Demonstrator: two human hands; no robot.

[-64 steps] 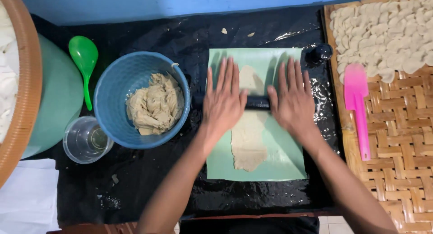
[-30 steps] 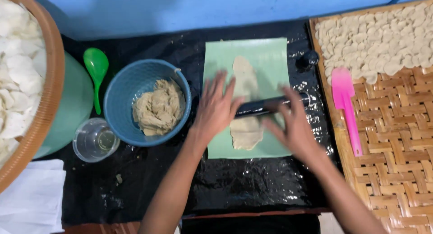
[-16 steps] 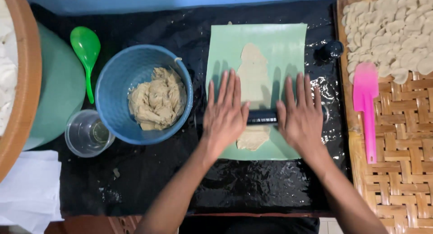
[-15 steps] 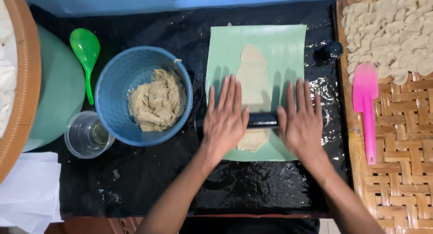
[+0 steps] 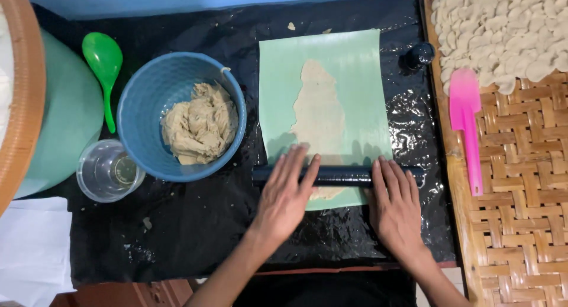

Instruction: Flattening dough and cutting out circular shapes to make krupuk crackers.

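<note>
A dark rolling pin (image 5: 340,175) lies across the near end of a pale green sheet (image 5: 355,70). My left hand (image 5: 286,195) and my right hand (image 5: 395,206) rest flat on it, fingers spread, one near each end. A thin, long strip of flattened beige dough (image 5: 318,108) stretches along the sheet away from the pin. A little dough shows just under the pin's near side.
A blue bowl (image 5: 142,100) with a lump of dough (image 5: 200,123) stands left of the sheet. A green spoon (image 5: 103,61) and a clear glass (image 5: 109,169) are further left. At the right, a woven tray (image 5: 520,182) holds several cut dough pieces (image 5: 503,29) and a pink spatula (image 5: 464,114).
Both hands and the rolling pin have come back toward me, from mid-sheet to its near end. The dough strip now lies uncovered and longer.
</note>
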